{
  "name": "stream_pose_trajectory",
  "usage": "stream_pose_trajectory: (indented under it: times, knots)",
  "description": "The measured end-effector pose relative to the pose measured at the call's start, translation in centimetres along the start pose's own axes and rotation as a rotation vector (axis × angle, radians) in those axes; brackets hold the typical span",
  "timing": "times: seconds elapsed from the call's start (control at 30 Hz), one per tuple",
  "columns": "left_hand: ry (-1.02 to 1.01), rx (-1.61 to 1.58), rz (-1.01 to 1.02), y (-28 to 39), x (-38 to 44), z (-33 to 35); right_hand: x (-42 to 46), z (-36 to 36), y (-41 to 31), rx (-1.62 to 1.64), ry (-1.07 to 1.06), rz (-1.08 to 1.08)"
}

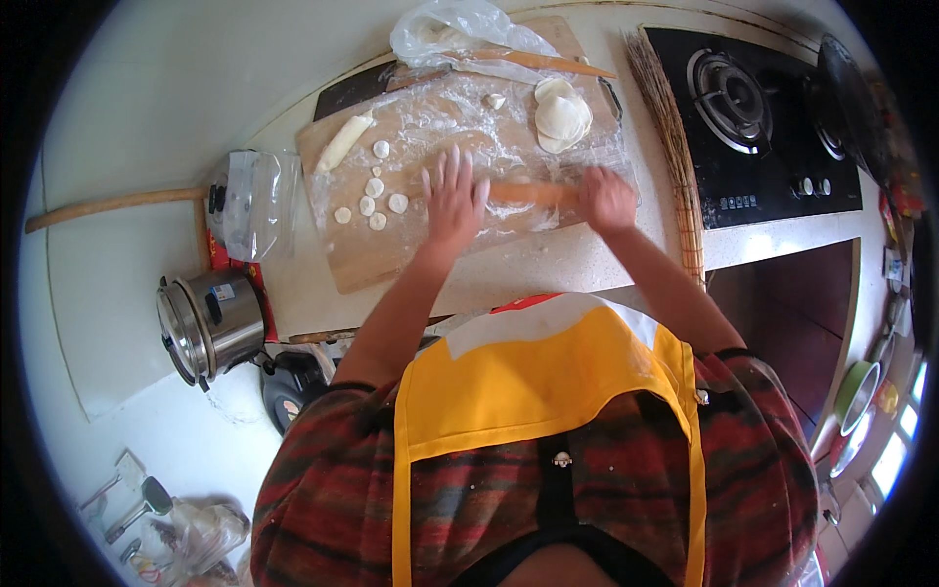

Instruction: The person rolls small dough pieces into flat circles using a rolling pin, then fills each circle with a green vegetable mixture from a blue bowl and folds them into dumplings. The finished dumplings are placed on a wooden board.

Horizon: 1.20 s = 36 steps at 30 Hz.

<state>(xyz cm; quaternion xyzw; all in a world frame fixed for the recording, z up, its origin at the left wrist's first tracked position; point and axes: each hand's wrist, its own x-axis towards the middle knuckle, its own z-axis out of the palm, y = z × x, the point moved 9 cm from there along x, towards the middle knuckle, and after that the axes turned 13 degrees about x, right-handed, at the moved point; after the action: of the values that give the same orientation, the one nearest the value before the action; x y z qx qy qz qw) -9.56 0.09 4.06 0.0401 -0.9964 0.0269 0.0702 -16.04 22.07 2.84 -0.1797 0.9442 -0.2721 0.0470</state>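
On a floured wooden board (352, 253), a wooden rolling pin (534, 194) lies crosswise, slightly blurred. My right hand (609, 199) is closed around its right end. My left hand (453, 198) lies flat at the pin's left end, fingers spread and pointing away from me; the palm hides what is under it. Left of that hand are several small floured dough pieces (374, 188) and a dough roll (345, 141). A stack of thin round dough wrappers (562, 116) sits beyond my right hand. One small dough lump (496, 101) rests near the board's middle.
A clear plastic bag (458, 33) and a tapered wooden stick (535, 60) lie at the board's far edge. Right stand a bundled twig brush (671, 154) and a gas hob (741, 125) with a wok (851, 110). A steel pot (220, 319) stands left.
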Motion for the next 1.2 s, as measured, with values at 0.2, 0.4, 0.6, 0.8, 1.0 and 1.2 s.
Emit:
stream_pose_trajectory:
  times: [0.2, 0.4, 0.6, 0.8, 1.0, 1.2]
  knots:
    - [0.152, -0.067, -0.026, -0.7, 0.8, -0.8, 1.4, -1.2, -1.3, 0.051, 0.211, -0.115]
    - [-0.013, -0.052, -0.036, 0.1, -0.2, -1.3, 0.0, 0.3, -0.3, 0.019, 0.001, 0.008]
    - [0.039, -0.059, -0.045, -0.3, 1.0, -2.0, 0.7, -0.9, -1.8, 0.051, 0.179, -0.103]
    - [-0.042, -0.037, -0.019, -1.1, 0.2, 1.4, -0.3, -0.2, -1.5, 0.07, 0.16, -0.095]
    - [-0.038, -0.343, 0.133, -0.5, -4.0, 1.1, -2.3, 2.0, -0.1, 0.054, 0.022, 0.017]
    - [-0.168, -0.538, 0.203, 2.4, 1.4, 1.6, -0.8, 2.2, 0.1, 0.047, -0.013, 0.061]
